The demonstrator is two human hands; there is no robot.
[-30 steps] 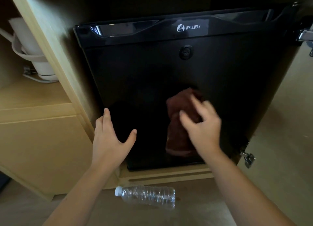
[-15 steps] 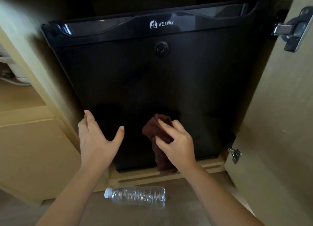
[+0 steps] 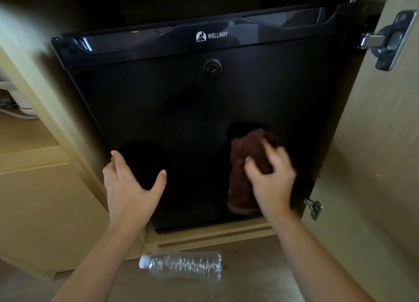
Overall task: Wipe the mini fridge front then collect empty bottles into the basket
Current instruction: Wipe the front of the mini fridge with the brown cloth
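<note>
The right hand (image 3: 271, 179) clutched a brown cloth (image 3: 246, 165) against the lower right of the black mini fridge (image 3: 192, 111) door. The left hand (image 3: 129, 188) lay spread and empty on its lower left. Nearer, between both forearms, a clear bottle (image 3: 183, 265) lay sideways on the floor (image 3: 260, 283).

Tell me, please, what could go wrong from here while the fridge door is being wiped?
The clear bottle lies on the floor just below the person's arms; a knee or foot could perhaps roll or crush it. The right hand, rubbing the brown cloth low on the fridge door, might scrape the lower hinge nearby.
</note>
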